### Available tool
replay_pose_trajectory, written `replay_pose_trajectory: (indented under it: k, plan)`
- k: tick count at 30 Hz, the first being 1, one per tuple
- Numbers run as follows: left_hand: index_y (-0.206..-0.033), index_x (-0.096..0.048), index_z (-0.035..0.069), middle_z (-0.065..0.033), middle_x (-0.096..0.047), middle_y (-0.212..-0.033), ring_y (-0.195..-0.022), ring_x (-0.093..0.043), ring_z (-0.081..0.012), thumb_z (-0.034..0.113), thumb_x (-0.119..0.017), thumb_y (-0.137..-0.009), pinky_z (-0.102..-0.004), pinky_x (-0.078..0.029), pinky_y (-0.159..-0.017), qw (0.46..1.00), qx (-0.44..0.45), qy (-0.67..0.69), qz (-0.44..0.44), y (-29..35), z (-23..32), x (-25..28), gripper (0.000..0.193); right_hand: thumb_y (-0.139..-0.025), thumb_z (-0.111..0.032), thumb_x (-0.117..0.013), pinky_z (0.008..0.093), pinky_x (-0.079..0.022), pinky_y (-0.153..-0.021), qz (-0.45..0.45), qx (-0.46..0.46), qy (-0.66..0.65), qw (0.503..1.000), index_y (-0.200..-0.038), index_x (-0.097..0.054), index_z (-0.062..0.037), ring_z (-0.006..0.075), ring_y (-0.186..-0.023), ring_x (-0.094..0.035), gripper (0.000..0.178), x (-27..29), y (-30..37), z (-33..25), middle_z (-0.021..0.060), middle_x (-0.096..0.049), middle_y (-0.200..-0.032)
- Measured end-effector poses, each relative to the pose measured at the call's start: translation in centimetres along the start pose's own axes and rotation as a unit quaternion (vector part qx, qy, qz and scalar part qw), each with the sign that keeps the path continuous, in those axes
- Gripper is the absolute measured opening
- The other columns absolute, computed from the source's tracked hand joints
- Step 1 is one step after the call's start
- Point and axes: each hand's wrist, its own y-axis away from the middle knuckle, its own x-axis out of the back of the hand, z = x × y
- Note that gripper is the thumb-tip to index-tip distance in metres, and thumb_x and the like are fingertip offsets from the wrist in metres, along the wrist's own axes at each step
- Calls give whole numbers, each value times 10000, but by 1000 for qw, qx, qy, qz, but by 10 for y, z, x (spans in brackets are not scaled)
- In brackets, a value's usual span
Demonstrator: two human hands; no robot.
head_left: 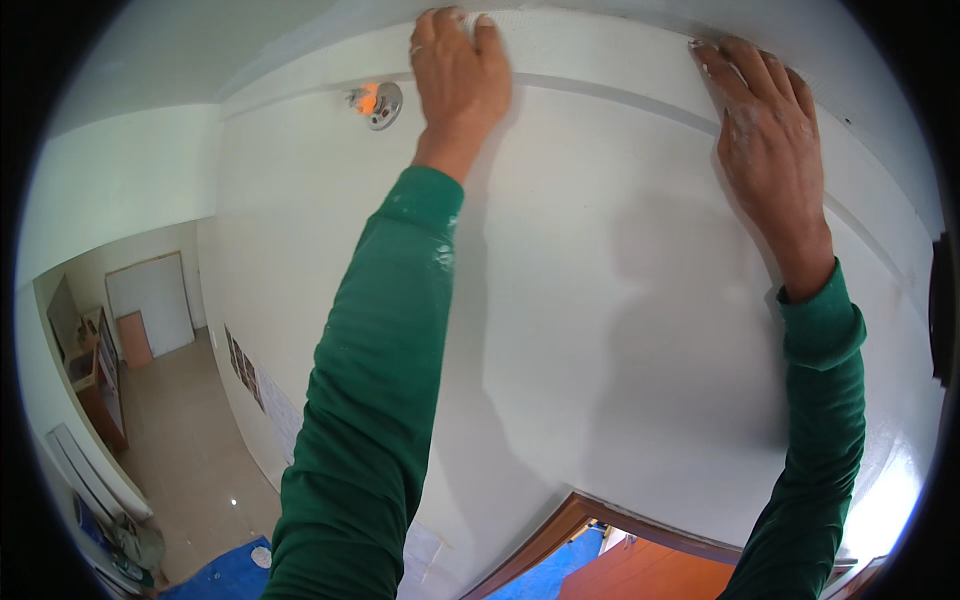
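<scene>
Both my arms, in green sleeves, reach up to where the white wall meets the ceiling. A white strip with a fine dotted texture [545,30] runs along that joint. My left hand [460,85] is closed at the strip, fingers bent and thumb on the right; the fingertips partly hide what they grip. Farther right, my right hand [772,125] lies against the same band with its fingers stretched and slightly apart. White smears of filler or paint mark its fingers and back. Specks of white are also on the left sleeve [395,290].
A round metal wall fitting [384,107] with an orange part sits just left of my left hand. Below is a brown wooden frame [570,505] around an opening. At lower left are a tiled floor [185,420], blue sheeting [222,578] and a wooden cabinet [100,395].
</scene>
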Motion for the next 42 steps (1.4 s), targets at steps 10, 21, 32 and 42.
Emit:
replay_pose_trajectory:
  k: [10,21,32,42]
  plan:
    - [-1327,-573,-82,-274,-539,-1392,-1344,-486,-447,327,-552,-1041,-554,-374,-1143,998,-53,-24,22,10,-1,4,500,-891,111,-559,453,-411,-1194,13,-2,9,1000,-1355,-695,-118,281,-1271,-594,535,-1,0,0,70,-650,-1361]
    - [-1407,-480,-73,-308,-495,-1435,-1320,-484,-473,248,-468,-1090,-531,-350,-1152,996,-84,15,-38,2,7,8,451,-879,135,-524,456,-391,-1212,8,-3,10,1000,-1371,-692,-129,281,-1301,-585,583,-4,1,2,66,-641,-1398]
    - [-1371,-469,-92,-294,-496,-1418,-1301,-492,-452,172,-532,-1037,-528,-364,-1135,999,-24,-14,17,-1,5,-2,430,-902,104,-585,437,-411,-1183,18,-1,-10,1000,-1350,-694,-110,271,-1251,-595,509,-1,0,1,58,-651,-1342]
    - [-1364,-473,-85,-273,-494,-1430,-1325,-475,-434,160,-542,-1020,-523,-368,-1136,992,-86,-23,-91,-4,19,8,428,-903,116,-575,445,-417,-1177,19,-1,4,1000,-1357,-690,-99,281,-1253,-597,515,0,-1,0,73,-651,-1355]
